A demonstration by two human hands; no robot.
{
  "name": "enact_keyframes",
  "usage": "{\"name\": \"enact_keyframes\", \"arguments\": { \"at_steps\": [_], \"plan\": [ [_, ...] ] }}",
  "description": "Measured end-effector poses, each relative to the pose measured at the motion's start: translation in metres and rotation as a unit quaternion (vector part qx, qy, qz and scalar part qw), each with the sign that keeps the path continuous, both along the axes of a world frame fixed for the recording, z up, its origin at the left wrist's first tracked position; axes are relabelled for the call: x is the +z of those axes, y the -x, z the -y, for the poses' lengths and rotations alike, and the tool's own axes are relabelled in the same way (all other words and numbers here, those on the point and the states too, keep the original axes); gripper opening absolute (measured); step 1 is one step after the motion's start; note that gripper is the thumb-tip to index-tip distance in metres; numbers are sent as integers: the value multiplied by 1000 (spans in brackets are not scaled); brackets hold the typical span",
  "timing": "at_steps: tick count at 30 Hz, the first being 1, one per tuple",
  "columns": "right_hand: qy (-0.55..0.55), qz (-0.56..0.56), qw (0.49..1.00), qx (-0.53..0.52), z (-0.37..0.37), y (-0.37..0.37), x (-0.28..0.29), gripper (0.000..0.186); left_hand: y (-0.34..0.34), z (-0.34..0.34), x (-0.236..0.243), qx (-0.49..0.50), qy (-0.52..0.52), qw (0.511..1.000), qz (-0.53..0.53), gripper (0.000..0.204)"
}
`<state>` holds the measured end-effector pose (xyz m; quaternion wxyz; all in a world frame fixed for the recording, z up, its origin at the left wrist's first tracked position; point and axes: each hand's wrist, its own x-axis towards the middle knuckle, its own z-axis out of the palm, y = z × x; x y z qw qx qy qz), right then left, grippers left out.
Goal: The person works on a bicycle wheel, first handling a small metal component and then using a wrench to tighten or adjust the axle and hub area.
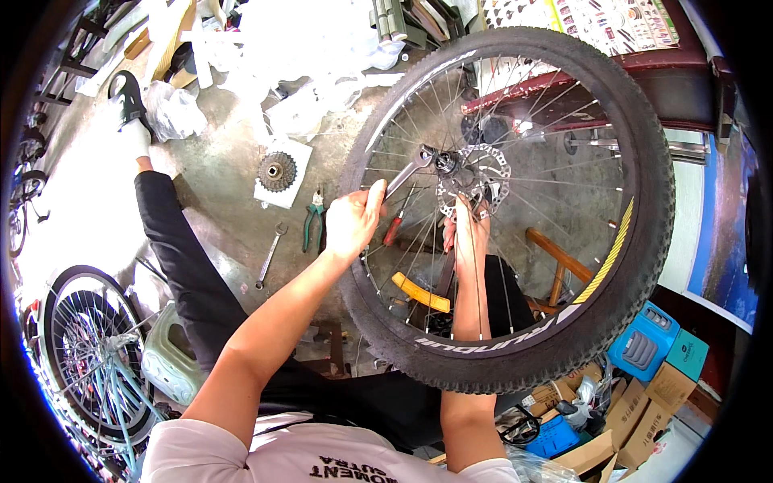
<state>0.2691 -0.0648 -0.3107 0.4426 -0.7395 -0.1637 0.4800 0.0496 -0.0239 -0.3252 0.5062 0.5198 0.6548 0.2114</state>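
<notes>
A bicycle wheel with a knobbly black tyre (651, 209) stands tilted in front of me, its spokes facing up. My left hand (354, 221) is closed round a combination wrench (409, 169), whose head sits at the axle end of the hub (448, 163). A perforated silver disc brake rotor (501, 171) surrounds the hub's side. Behind the spokes, my right hand (469, 233) is closed just under the rotor. Spokes and rotor partly cover its fingers, so what it grips cannot be made out.
On the floor to the left lie a sprocket cassette (277, 171) on white paper, green-handled pliers (314, 221), another wrench (271, 256) and a red-handled screwdriver (394, 228). A blue plastic case (644, 342) and cardboard boxes stand at right. Another bicycle wheel (88, 354) is at lower left.
</notes>
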Motion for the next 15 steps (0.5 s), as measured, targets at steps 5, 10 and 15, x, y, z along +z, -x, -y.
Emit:
{"name": "enact_keyframes", "arguments": {
  "at_steps": [5,10,15],
  "plan": [
    [-2,-79,996,39,5,-17,-1,37,7,-30,-11,-57,-64,996,24,59],
    [-5,-40,999,2,6,-10,-2,36,32,-77,-40,-205,-153,964,76,43],
    [69,-58,988,124,19,-50,-27,67,21,-149,-35,-328,-172,925,79,48]
  ]
}}
